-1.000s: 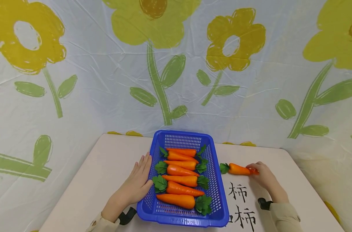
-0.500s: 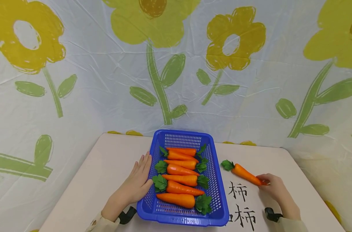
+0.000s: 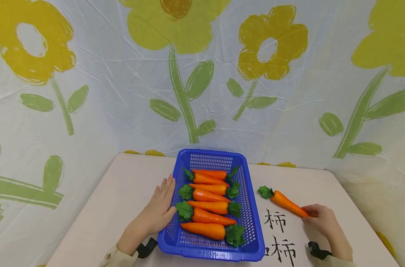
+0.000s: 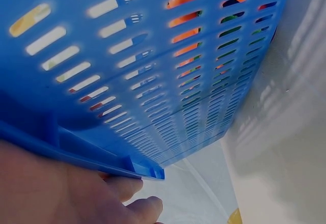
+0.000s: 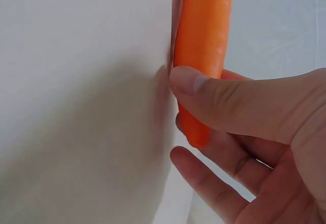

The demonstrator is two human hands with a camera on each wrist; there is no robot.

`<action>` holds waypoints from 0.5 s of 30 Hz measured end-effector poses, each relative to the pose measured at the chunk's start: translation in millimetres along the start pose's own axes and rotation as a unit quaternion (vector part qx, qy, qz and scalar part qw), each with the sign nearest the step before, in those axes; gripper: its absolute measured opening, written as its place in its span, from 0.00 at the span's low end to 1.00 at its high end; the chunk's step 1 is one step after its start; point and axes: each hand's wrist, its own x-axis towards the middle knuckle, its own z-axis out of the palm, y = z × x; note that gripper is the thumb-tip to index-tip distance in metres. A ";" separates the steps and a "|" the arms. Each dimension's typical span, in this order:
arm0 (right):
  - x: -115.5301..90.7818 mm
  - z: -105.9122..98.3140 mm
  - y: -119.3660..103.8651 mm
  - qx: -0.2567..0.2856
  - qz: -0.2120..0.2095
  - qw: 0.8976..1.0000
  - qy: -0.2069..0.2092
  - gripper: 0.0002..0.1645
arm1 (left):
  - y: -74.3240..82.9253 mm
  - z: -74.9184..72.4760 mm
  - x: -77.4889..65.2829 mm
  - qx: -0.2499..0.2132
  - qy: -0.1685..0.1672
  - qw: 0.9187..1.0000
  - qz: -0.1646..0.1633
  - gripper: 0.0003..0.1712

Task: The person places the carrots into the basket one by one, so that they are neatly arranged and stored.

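My right hand [image 3: 324, 220] pinches the thin tip of a carrot [image 3: 287, 204] between thumb and fingers, to the right of the basket. The carrot lies slanted, its green leaves at the upper left. In the right wrist view the thumb presses on the carrot [image 5: 204, 35] and its tapered end shows between the fingers. My left hand [image 3: 155, 209], fingers straight, rests along the left side of a blue plastic basket [image 3: 210, 254]. Several carrots [image 3: 207, 230] lie crosswise in a row in the basket, leaves pointing to alternate sides. From the left wrist, the basket's slotted wall [image 4: 153, 81] fills most of the view.
The pale table [image 3: 102, 207] carries black written characters [image 3: 276, 220] to the right of the basket. A white cloth [image 3: 122, 74] with big yellow flowers hangs behind the table and at both sides. Black straps [image 3: 317, 250] sit at the wrists.
My right hand has moved right and toward me with the carrot's tip, so the carrot has swung from nearly level to slanted. The left hand and the basket have stayed put.
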 end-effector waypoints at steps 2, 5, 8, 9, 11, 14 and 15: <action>-1.3 -1.9 -0.8 0.004 0.003 1.000 0.002 0.18 | 0.5 -0.6 0.4 0.001 -0.002 1.000 0.002 0.45; -2.3 -2.9 -0.6 0.011 0.002 1.000 0.007 0.19 | 1.5 -2.1 0.6 0.006 -0.003 1.000 0.003 0.45; -2.7 -2.9 0.1 0.016 -0.003 1.000 0.013 0.19 | 2.6 -3.3 0.2 0.009 -0.008 1.000 0.001 0.45; -3.0 -2.9 0.4 0.017 -0.007 1.000 0.018 0.19 | 2.9 -3.6 0.1 0.011 -0.009 1.000 0.000 0.45; -3.3 -3.2 -0.1 0.017 -0.018 0.999 0.030 0.17 | 3.5 -4.2 0.4 0.013 -0.009 1.000 -0.001 0.44; -3.5 -4.1 -2.5 0.022 -0.047 0.997 0.058 0.17 | 4.2 -4.8 0.8 0.017 -0.006 1.000 -0.004 0.44; -3.6 -4.5 -3.9 0.024 -0.057 0.996 0.071 0.17 | 4.2 -4.9 0.7 0.020 -0.006 1.000 -0.005 0.44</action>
